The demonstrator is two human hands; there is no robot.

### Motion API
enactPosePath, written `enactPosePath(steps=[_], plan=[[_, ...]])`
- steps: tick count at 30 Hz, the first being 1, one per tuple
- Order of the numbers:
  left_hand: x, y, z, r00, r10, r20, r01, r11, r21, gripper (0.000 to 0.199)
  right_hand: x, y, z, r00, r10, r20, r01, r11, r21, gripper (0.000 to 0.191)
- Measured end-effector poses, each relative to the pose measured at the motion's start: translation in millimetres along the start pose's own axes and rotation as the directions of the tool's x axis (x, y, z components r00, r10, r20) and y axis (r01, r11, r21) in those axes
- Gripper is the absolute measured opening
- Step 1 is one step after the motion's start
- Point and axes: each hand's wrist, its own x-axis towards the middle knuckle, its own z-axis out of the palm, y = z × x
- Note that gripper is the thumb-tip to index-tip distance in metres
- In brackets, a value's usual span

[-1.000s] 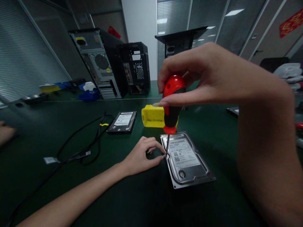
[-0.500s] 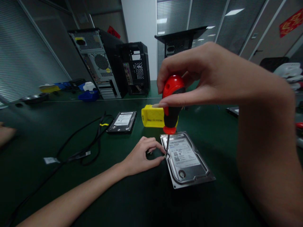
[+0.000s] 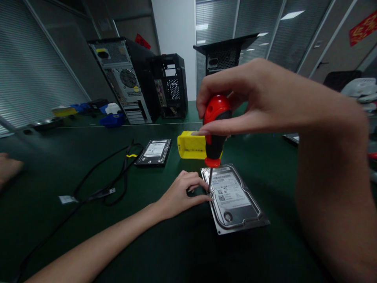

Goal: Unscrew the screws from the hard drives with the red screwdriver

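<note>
My right hand (image 3: 244, 100) is wrapped round the handle of a red and black screwdriver (image 3: 217, 114), which stands nearly upright. Its tip meets the left edge of a silver hard drive (image 3: 232, 196) lying label up on the green table. At that same edge, the thumb and forefinger of my left hand (image 3: 185, 194) are pinched around the screwdriver tip; whatever they hold there is too small to make out. Just behind the drive is a yellow tray (image 3: 191, 146) with small dark pieces in it, partly hidden by the screwdriver.
A second hard drive (image 3: 154, 152) and a black cable (image 3: 125, 173) lie on the left. Computer cases (image 3: 129, 78) stand at the back, near a blue tray (image 3: 112, 120). Another person's hand (image 3: 8, 169) shows at the left edge.
The fingertips of my left hand have shifted slightly at the drive's edge by the screwdriver tip. The view has moved a little. The other person's hand at the left has changed position slightly.
</note>
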Motion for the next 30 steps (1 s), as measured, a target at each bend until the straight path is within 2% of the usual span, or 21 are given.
enactPosePath(steps=[4, 7, 10, 14, 17, 22, 27, 30], plan=[[0.5, 0.6, 0.4, 1.0, 0.004, -0.012, -0.004, 1.0, -0.017, 0.016, 0.3, -0.4, -0.1, 1.0, 0.011, 0.02, -0.011, 1.0, -0.009, 0.034], [0.3, -0.4, -0.5, 1.0, -0.011, -0.022, 0.01, 0.999, -0.039, 0.019, 1.7, 0.1, 0.3, 0.999, -0.039, 0.023, 0.04, 0.999, -0.035, 0.033], [-0.6, -2.4, -3.3, 0.999, -0.025, -0.042, 0.02, 0.991, -0.132, 0.019, 3.3, -0.7, 1.1, 0.996, -0.078, 0.048, 0.079, 0.997, -0.022, 0.035], [-2.1, -3.9, -6.4, 0.999, -0.009, -0.04, 0.0, 0.972, -0.233, 0.021, 2.8, -2.8, 0.4, 0.995, -0.047, 0.088, 0.044, 0.998, 0.042, 0.032], [-2.8, -4.5, -6.5, 0.999, 0.004, -0.032, -0.012, 0.97, -0.243, 0.021, -0.2, -2.2, -1.7, 0.992, -0.067, 0.11, 0.057, 0.995, 0.087, 0.026], [-3.5, -6.1, -4.3, 0.999, 0.016, -0.041, -0.026, 0.967, -0.255, 0.02, -3.8, -0.1, -3.8, 0.99, -0.072, 0.119, 0.052, 0.985, 0.166, 0.029], [-3.8, -5.6, -3.9, 0.998, 0.05, -0.047, -0.059, 0.977, -0.207, 0.015, -1.1, -0.8, -3.3, 0.989, -0.078, 0.125, 0.061, 0.989, 0.135, 0.031], [-3.9, -4.5, -4.7, 0.997, 0.069, -0.042, -0.076, 0.979, -0.187, 0.014, 1.5, -2.7, -1.6, 0.994, -0.033, 0.103, 0.026, 0.997, 0.075, 0.034]])
